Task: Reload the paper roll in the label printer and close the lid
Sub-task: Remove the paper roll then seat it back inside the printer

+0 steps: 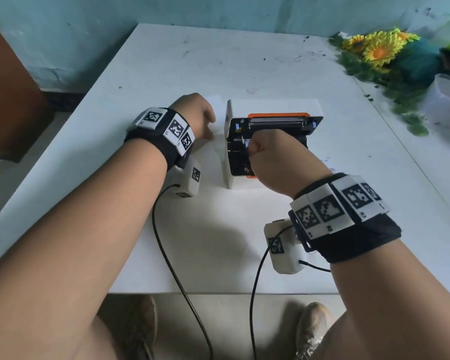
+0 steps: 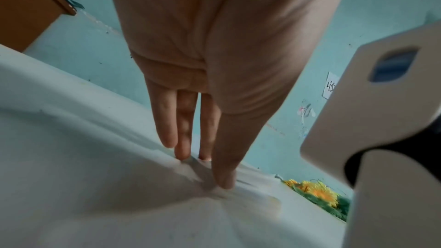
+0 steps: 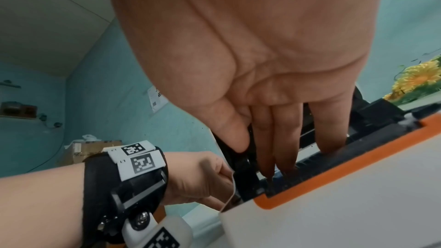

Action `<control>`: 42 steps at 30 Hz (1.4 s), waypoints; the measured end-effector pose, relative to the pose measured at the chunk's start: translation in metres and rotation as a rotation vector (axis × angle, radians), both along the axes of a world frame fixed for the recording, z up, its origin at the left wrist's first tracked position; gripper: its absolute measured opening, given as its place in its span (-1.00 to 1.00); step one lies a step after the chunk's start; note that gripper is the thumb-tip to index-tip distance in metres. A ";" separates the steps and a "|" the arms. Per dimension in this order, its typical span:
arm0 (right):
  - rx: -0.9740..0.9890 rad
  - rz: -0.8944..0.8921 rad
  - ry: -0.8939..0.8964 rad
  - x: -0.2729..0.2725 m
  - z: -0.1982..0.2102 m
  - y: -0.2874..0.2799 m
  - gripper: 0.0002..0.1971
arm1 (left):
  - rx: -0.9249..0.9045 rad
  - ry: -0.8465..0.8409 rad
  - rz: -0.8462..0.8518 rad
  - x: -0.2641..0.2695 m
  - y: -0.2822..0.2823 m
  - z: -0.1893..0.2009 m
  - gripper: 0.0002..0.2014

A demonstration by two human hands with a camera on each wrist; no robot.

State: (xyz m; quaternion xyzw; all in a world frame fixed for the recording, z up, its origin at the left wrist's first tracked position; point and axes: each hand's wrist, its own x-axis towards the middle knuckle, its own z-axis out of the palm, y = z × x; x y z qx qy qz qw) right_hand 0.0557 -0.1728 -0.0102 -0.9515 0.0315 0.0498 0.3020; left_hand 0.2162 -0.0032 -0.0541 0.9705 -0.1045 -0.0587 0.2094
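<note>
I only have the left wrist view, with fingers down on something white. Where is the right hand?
Observer: The right hand is over the label printer, its fingers reaching straight down into the black bay.
Operator: Is the lid closed yet?
Observer: No. The lid is tipped back, with its roller and orange trim showing. I can't see a paper roll in any view.

Right hand fills the printer bay; table in front bare.
</note>
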 end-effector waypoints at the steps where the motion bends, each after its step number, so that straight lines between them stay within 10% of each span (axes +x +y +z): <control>1: 0.004 -0.001 0.002 0.000 0.000 0.000 -0.78 | 0.004 -0.005 0.007 0.001 0.001 0.002 -0.62; 5: 0.038 -0.024 0.001 -0.001 0.000 0.000 -0.79 | 0.003 -0.040 0.019 -0.001 0.000 0.007 -0.92; 23: 0.116 -0.153 -0.001 -0.007 -0.002 -0.014 -0.83 | -0.688 0.012 0.251 -0.011 0.012 0.017 -0.76; 28: 0.066 -0.122 0.005 -0.007 -0.005 -0.011 -0.88 | -0.429 -0.033 0.190 -0.009 0.008 0.016 -0.85; 34: 0.000 -0.089 -0.001 -0.009 -0.007 -0.006 -0.83 | -0.038 0.061 0.031 0.000 0.001 0.014 -0.40; 42: -0.011 -0.104 -0.006 -0.007 -0.007 -0.006 -0.78 | -0.025 0.039 0.024 0.012 0.000 0.001 -0.64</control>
